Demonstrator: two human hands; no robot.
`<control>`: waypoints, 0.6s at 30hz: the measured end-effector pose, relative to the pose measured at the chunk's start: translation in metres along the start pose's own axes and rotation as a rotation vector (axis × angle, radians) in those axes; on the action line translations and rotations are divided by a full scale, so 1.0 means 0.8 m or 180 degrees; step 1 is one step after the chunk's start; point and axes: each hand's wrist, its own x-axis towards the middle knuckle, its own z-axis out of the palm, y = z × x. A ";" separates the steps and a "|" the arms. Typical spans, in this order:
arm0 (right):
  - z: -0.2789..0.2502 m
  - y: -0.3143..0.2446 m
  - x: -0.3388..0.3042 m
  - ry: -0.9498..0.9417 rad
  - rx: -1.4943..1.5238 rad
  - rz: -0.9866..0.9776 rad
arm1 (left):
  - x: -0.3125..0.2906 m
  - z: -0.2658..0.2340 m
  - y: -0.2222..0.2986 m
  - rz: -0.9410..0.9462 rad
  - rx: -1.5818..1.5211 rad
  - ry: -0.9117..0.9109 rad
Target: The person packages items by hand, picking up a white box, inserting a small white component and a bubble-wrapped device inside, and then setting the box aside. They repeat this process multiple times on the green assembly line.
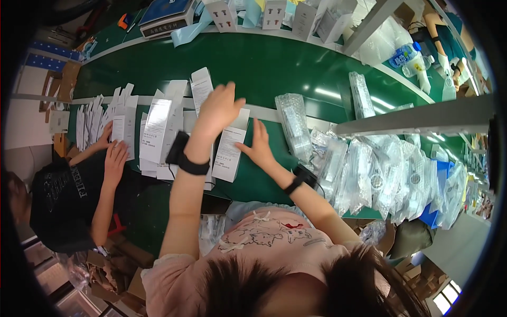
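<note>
A white carton (pixel 230 153) with printed text and a raised end flap lies in front of me on the green table. My right hand (pixel 259 145) is open at its right side, fingers spread and the thumb at the carton's edge. Over the far end of the cartons is my left hand (pixel 218 108), slightly blurred, two fingers stretched apart and nothing visible in it. Beside that hand stands another white carton flap (pixel 202 89). Left of my left wrist several white cartons (pixel 156 129) stand or lean close together. Whether my left fingers touch a carton, I cannot tell.
On the right, clear bubble-wrapped packs (pixel 364 179) lie heaped, with one bubble-wrap pouch (pixel 293 124) nearer me. A grey metal bar (pixel 412 119) crosses above them. At left a co-worker's hands (pixel 113 158) hold cartons. More boxes (pixel 222 16) line the far shelf.
</note>
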 end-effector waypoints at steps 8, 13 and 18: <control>-0.029 -0.016 -0.026 -0.0615 0.2364 0.0730 | -0.082 0.110 -0.058 0.0267 -0.0523 0.0663; -0.106 -0.009 -0.038 -0.0498 0.2872 0.0313 | -0.104 0.108 -0.026 0.0420 -0.2847 0.0194; -0.141 0.017 0.045 0.0172 -0.1660 -0.0184 | -0.101 0.106 -0.022 0.0953 -0.1821 0.0693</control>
